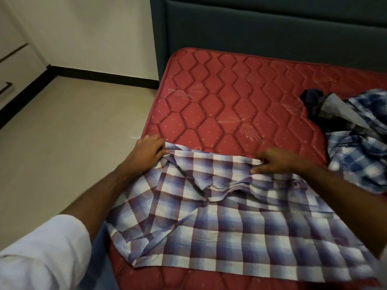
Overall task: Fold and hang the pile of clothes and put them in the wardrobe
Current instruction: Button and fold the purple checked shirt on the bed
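A purple and white checked shirt (230,222) lies spread on the red quilted mattress (219,97), near its front left corner. My left hand (147,151) grips the shirt's far left corner at the mattress edge. My right hand (274,161) pinches the shirt's far edge further right, fingers curled into the cloth. Creases run between the two hands. A pile of clothes (356,139) sits at the right edge: blue checked shirts with a dark grey garment on top.
A dark teal padded headboard (272,28) stands behind the mattress. Beige floor (62,132) lies to the left, with a white wall and black skirting. White cabinet drawers (12,65) with dark handles are at the far left.
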`<state>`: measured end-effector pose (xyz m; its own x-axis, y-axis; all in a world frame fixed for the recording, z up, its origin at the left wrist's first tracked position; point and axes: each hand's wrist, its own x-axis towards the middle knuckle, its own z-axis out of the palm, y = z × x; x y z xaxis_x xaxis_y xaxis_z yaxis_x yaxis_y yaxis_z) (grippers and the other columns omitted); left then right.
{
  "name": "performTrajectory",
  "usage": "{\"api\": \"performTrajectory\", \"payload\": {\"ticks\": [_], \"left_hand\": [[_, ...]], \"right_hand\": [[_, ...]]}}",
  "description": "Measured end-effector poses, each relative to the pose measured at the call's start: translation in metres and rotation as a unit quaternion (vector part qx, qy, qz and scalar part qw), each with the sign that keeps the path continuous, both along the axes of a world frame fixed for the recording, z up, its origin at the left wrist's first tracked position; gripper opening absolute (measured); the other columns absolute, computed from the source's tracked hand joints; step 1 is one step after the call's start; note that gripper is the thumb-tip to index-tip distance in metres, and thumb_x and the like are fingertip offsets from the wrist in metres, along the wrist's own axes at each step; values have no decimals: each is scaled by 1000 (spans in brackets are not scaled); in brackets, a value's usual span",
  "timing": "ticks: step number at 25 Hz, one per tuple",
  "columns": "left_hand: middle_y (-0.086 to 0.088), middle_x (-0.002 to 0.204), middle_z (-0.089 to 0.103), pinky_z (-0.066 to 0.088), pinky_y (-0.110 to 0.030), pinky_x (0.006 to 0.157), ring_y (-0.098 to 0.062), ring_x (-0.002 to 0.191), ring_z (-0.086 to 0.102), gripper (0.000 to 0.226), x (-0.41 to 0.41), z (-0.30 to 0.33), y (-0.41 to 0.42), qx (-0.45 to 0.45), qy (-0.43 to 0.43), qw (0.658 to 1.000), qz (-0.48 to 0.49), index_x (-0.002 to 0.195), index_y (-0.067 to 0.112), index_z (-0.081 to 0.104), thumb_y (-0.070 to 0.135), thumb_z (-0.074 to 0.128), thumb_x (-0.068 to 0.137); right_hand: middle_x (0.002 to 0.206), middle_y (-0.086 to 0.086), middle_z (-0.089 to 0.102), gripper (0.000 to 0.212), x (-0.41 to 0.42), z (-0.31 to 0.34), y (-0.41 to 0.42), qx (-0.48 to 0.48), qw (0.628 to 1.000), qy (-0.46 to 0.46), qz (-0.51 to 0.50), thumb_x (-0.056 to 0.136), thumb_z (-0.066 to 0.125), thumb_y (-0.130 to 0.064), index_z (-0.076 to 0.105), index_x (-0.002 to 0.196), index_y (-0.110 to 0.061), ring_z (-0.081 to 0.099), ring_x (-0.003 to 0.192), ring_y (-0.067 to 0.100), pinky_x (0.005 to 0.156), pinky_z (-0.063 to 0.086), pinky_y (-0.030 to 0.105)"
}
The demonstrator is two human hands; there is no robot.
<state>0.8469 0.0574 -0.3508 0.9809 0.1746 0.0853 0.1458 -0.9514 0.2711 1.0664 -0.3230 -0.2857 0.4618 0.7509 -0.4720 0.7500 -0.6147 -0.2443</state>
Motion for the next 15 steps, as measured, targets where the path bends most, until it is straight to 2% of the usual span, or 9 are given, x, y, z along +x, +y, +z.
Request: {"api": "performTrajectory", "payload": {"ticks": [2,5,7,9,12,14,15], "left_hand": [[-8,99,60,41,-46,80,-31,90,57,23,2,6,-6,138,21,990,15,93,19,54,39,45,98],[-14,91,59,35,-45,71,-34,80,56,28,4,27,-28,260,-39,965,16,94,14,53,37,38,87],[-15,96,56,34,-45,69,-34,82,54,34,16,40,-66,254,-90,963,-22,100,11,57,37,40,86],[-13,108,58,41,-46,73,-34,91,57,42,32,47,-125,189,-117,967,-128,111,12,60,43,40,90],[-5,133,56,44,-44,90,-26,116,54,50,54,32,-222,150,-77,940,-296,128,19,58,55,45,96],[-3,142,52,42,-44,99,-25,126,49,60,64,18,-265,166,-42,926,-336,137,20,54,63,45,95],[-4,140,52,43,-45,98,-27,124,50,62,67,15,-280,180,-32,923,-339,137,19,54,64,44,95]], "right_hand": [[81,-6,65,62,-3,-9,-29,1,998,-40,-57,73,51,-88,57,89,-28,62,74,15,67,49,33],[92,-8,61,64,-15,-16,-75,28,984,-104,-143,80,41,-89,52,99,-30,62,92,18,86,46,41],[99,-7,62,54,-16,-14,-109,70,963,-142,-217,86,47,-81,55,100,-29,60,101,19,95,37,45],[114,-1,61,50,-13,-12,-146,92,947,-147,-271,88,57,-70,56,109,-25,55,114,25,99,34,46],[134,7,44,61,-19,-19,-199,92,915,-218,-328,87,66,-59,50,131,-20,43,124,34,99,34,49],[134,11,41,62,-29,-25,-219,134,869,-203,-430,84,70,-51,50,132,-17,41,124,37,100,36,51],[131,11,41,60,-36,-27,-226,152,850,-191,-466,83,71,-51,51,128,-16,41,123,37,100,36,50]]}}
